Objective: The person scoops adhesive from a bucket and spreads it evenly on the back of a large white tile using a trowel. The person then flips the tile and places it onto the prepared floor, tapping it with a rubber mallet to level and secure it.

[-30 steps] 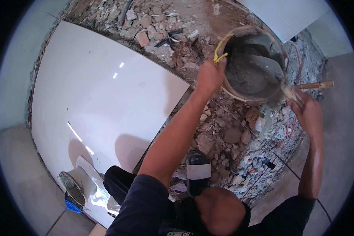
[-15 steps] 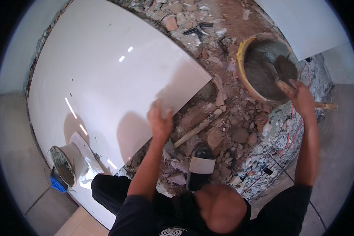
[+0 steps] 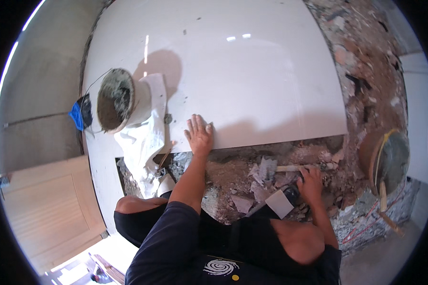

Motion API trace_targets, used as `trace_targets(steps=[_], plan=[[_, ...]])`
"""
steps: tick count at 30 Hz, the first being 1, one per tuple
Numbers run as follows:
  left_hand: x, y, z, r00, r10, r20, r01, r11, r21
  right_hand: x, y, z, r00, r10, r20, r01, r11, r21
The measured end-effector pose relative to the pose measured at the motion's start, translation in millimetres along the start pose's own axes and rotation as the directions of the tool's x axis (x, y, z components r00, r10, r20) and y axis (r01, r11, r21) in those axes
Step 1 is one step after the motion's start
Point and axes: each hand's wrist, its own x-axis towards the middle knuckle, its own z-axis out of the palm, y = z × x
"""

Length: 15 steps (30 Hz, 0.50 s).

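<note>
My left hand [image 3: 199, 135] lies flat, fingers spread, on the large glossy white tile [image 3: 252, 85] close to its near edge. To the right, my right hand [image 3: 311, 184] reaches down into the rubble, fingers apart, its fingertips at the wooden handle of a mallet [image 3: 288, 168]. The mallet's greyish head [image 3: 267, 168] rests among broken pieces just off the tile's edge. At far right, a wooden tool handle [image 3: 383, 197] leans out over the rim of a mortar bucket [image 3: 376, 161]; its working end is hidden.
A mortar-stained bucket [image 3: 128, 102] stands on the left of the tiles beside a white cloth or sack [image 3: 145, 142]. Broken rubble [image 3: 226, 178] fills the strip between tile and my legs. A wooden stick [image 3: 391, 224] and red cables [image 3: 361, 228] lie at lower right.
My right hand has let go of the wooden-handled tool at the bucket and moved left to the mallet. My left hand has shifted along the tile's edge. The view has turned left.
</note>
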Motion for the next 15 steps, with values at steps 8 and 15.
trace_targets(steps=[8,15], plan=[[-32,-51,-8,0.999,0.013,0.050,-0.012,1.000,-0.020,24,9,1,0.999,-0.002,0.051,0.008,0.992,-0.125],[15,-107,-79,0.863,0.479,-0.162,-0.467,0.877,0.110,48,33,11,0.995,0.097,-0.006,-0.096,0.995,0.029]])
